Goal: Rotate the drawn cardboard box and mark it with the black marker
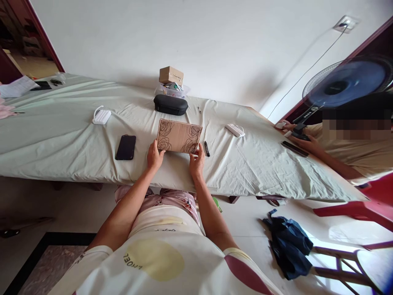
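Note:
A flat brown booklet with dark rose drawings (179,135) lies on the pale green cloth of the table (61,139) in front of me. My left hand (154,155) grips its near left corner, fingers curled on the edge. My right hand (197,160) holds the near right corner the same way. A black pen (206,148) lies just right of my right hand. A black phone (125,147) lies face down to the left of my left hand.
Behind the booklet sit a black zip case (170,104), a clear tub and a small cardboard box (171,75). White devices (101,116) (235,130) lie left and right. Another person's hands (302,139) rest at the table's right end, beside a running fan (346,82). A dark cloth (290,246) lies on the floor.

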`<move>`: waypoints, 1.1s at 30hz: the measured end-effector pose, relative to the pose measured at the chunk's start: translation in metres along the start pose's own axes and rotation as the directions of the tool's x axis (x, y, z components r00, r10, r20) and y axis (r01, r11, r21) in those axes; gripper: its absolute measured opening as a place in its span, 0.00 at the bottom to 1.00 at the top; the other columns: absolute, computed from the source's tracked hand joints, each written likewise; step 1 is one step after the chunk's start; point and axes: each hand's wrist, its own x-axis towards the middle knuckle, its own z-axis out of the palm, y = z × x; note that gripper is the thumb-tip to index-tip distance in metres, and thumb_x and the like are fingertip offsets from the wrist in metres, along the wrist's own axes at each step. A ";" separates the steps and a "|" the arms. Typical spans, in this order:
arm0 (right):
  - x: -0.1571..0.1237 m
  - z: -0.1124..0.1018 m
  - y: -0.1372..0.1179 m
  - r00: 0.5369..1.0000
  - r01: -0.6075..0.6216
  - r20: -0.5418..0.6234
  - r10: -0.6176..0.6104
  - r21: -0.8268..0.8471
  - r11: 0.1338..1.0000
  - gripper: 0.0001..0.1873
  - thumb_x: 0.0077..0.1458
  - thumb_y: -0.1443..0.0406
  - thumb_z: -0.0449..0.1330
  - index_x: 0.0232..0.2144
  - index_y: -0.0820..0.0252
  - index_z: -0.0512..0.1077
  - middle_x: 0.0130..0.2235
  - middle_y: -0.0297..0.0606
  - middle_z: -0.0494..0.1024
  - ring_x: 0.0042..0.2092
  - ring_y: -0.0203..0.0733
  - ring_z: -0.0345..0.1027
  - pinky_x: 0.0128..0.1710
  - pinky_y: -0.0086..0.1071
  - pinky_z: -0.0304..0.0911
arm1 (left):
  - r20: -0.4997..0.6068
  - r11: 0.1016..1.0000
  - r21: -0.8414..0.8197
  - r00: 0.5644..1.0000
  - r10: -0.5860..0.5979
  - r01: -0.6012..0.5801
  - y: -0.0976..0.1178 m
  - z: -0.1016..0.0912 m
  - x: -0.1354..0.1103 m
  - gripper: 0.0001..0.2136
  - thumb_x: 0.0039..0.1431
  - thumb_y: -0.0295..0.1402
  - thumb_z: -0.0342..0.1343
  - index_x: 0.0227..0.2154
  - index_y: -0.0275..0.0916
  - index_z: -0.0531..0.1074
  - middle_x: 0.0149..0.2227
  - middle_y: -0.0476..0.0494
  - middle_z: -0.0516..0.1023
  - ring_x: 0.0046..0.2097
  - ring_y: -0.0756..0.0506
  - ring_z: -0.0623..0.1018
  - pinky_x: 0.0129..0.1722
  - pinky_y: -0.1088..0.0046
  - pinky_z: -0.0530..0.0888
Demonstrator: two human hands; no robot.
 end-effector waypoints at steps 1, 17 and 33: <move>0.000 0.000 0.001 1.000 -0.011 -0.010 0.011 0.007 1.000 0.36 0.59 0.66 0.55 0.69 0.53 0.57 0.51 0.45 0.74 0.47 0.45 0.69 0.49 0.41 0.70 | -0.002 1.000 0.000 1.000 -0.004 0.004 -0.002 0.001 0.000 0.31 0.62 0.29 0.62 0.65 0.35 0.59 0.61 0.27 0.74 0.64 0.32 0.73 0.65 0.53 0.70; 0.004 -0.003 -0.007 0.986 -0.125 -0.113 0.120 -0.041 0.991 0.35 0.51 0.73 0.48 0.61 0.60 0.67 0.44 0.42 0.76 0.45 0.43 0.69 0.50 0.39 0.67 | 0.075 0.998 0.063 0.997 0.010 -0.015 0.007 -0.004 -0.001 0.34 0.56 0.31 0.67 0.63 0.35 0.59 0.60 0.27 0.74 0.64 0.32 0.74 0.63 0.55 0.72; 0.004 -0.004 -0.002 0.982 -0.177 -0.077 0.172 -0.061 0.982 0.23 0.50 0.67 0.54 0.49 0.57 0.71 0.37 0.38 0.75 0.43 0.45 0.66 0.50 0.43 0.66 | 0.149 0.981 0.143 0.977 -0.149 0.128 0.017 -0.012 0.000 0.14 0.59 0.27 0.57 0.47 0.38 0.67 0.49 0.33 0.79 0.53 0.33 0.80 0.53 0.56 0.77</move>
